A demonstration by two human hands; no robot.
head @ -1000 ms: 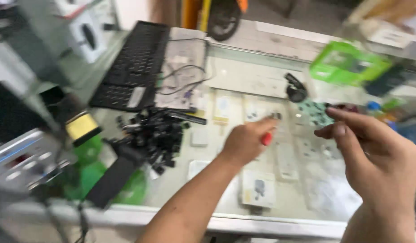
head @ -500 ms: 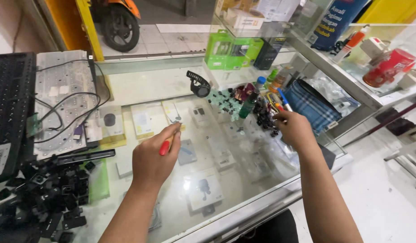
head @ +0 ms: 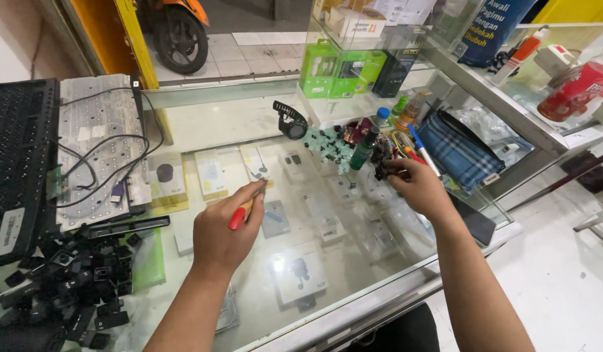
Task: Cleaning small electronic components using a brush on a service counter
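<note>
Screwdriver point(head: 239, 215) over glass counter point(head: 353, 267); tiled floor beyond.

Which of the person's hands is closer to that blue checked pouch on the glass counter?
The right hand. It sits just left of the blue checked pouch, among small parts. The left hand, gripping a red-handled tool, is much farther left, over the middle of the glass counter.

Your left hand point(head: 222, 229) sits low and near the middle of the view, forearm running up from the bottom edge, back of the hand toward you. Its fingers point(head: 254, 193) are curled closed in a pinch, pointing up and to the right. Your right hand point(head: 415, 187) reaches farther out, forearm stretched in from the lower right corner, wrist straight. Its fingers point(head: 391, 171) are bent and drawn together at the tips, pointing left.
</note>
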